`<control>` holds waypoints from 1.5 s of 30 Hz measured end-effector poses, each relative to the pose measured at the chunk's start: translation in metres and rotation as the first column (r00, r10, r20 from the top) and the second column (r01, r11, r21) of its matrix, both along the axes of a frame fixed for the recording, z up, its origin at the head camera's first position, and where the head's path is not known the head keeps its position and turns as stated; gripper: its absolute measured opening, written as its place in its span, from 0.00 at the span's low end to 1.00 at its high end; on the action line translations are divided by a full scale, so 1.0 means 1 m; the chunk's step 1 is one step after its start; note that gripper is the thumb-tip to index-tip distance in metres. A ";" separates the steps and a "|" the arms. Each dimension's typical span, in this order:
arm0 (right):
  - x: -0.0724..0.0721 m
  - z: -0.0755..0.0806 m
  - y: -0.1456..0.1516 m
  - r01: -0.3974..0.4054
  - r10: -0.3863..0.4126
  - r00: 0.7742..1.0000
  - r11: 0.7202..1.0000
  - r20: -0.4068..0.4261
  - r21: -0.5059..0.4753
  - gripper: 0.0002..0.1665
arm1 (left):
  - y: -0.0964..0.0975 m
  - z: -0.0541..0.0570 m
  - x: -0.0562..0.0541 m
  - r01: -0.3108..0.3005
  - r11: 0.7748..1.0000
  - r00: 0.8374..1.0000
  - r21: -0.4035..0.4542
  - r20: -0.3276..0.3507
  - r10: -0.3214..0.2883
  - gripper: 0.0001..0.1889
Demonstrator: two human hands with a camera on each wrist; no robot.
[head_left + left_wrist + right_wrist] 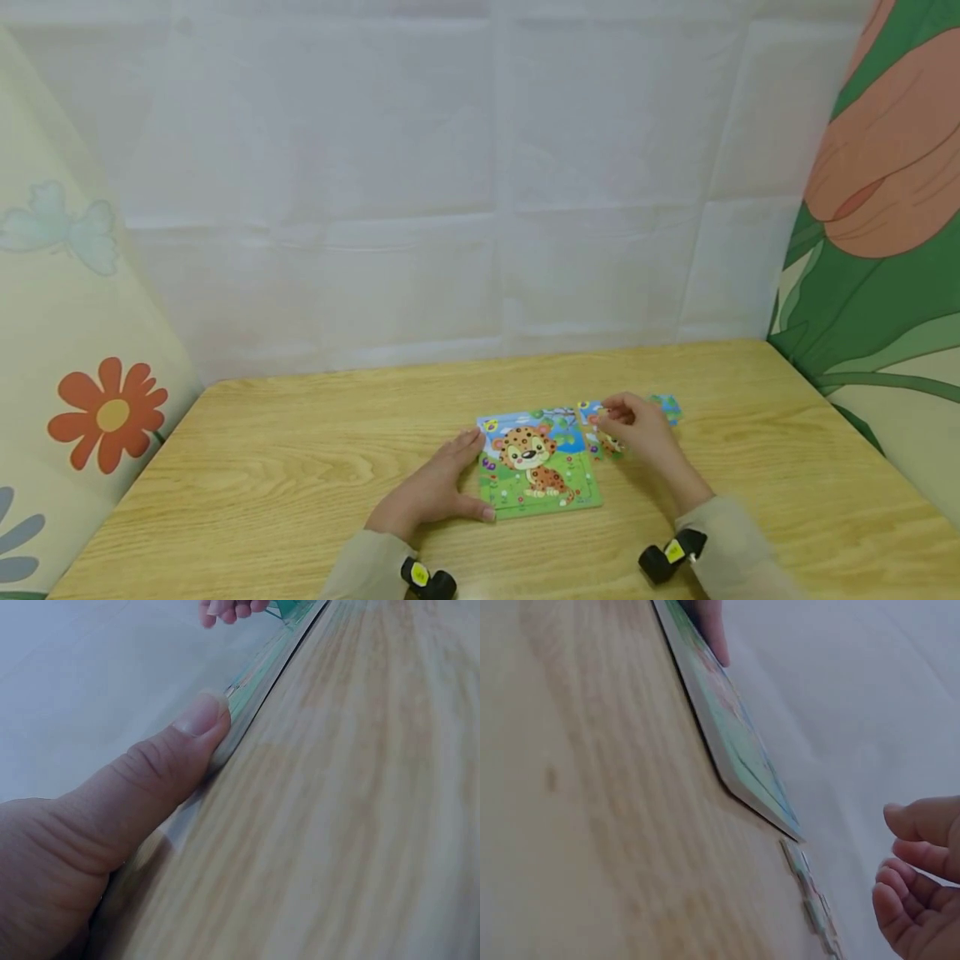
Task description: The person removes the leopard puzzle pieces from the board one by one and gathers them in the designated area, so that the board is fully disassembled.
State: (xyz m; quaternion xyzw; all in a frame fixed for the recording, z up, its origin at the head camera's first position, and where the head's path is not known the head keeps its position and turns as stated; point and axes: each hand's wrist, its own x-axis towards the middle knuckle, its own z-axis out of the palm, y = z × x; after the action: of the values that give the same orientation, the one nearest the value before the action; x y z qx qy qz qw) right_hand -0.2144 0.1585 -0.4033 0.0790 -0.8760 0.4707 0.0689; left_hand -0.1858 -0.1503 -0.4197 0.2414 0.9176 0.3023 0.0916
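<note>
A jigsaw puzzle board (517,496) with a spotted leopard cub picture lies flat on the table. My left hand (438,485) spans its left side, fingers fairly straight at the upper left corner and thumb at the lower left one. In the left wrist view the thumb (202,720) rests against the board's edge. Several loose puzzle pieces (612,446) lie just right of the board. Over them hovers my right hand (641,429), its fingers loosely bent. The right wrist view shows a gap between thumb and fingers (900,896), with no piece visible there.
Another patch of blue-green puzzle pieces (666,407) sits behind the right hand. Everything lies on a wood-grain table (300,467). A white cloth (337,183) hangs along the back, with flower-patterned panels (885,250) at both sides.
</note>
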 end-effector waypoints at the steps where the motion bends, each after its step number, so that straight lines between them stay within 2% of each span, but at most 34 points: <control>1: 0.000 -0.001 -0.001 -0.029 0.029 1.000 1.000 -0.006 -0.002 0.16 | 0.000 0.000 0.000 -0.001 1.000 1.000 0.000 0.003 0.001 0.57; 5: 0.000 -0.005 -0.006 -0.139 0.140 0.989 0.990 -0.038 0.009 0.18 | 0.000 -0.001 -0.001 -0.004 1.000 1.000 0.000 0.007 0.004 0.57; 9: 0.000 -0.006 -0.011 -0.210 0.211 0.977 0.977 -0.041 0.029 0.20 | 0.000 -0.001 -0.001 -0.007 1.000 1.000 0.003 0.010 0.007 0.57; 17: -0.002 -0.010 -0.020 -0.314 0.314 0.949 0.948 0.004 0.055 0.22 | 0.000 -0.001 0.000 -0.008 1.000 1.000 0.007 0.013 0.008 0.58; 24: -0.003 -0.011 -0.025 -0.365 0.365 0.931 0.925 0.028 0.105 0.23 | 0.000 0.000 -0.001 -0.001 1.000 1.000 -0.007 0.008 0.001 0.57; 35: -0.004 -0.012 -0.034 -0.367 0.372 0.927 0.886 0.036 0.283 0.22 | 0.000 0.000 0.000 0.001 1.000 1.000 -0.008 0.020 -0.001 0.57; 42: -0.008 -0.004 -0.045 -0.342 0.311 0.938 0.903 0.153 0.261 0.18 | 0.000 0.000 0.000 -0.006 1.000 1.000 -0.011 0.018 0.006 0.57; 45: -0.011 0.001 -0.050 -0.339 0.289 0.936 0.897 0.202 0.285 0.17 | 0.000 0.000 0.000 -0.005 1.000 1.000 -0.010 0.010 0.005 0.57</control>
State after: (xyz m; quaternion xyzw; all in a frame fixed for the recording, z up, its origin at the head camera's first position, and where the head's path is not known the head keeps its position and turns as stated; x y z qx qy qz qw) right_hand -0.2256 0.1087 -0.4022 0.1930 -0.9181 0.3344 -0.0898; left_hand -0.1862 -0.1499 -0.4196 0.2372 0.9192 0.2991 0.0969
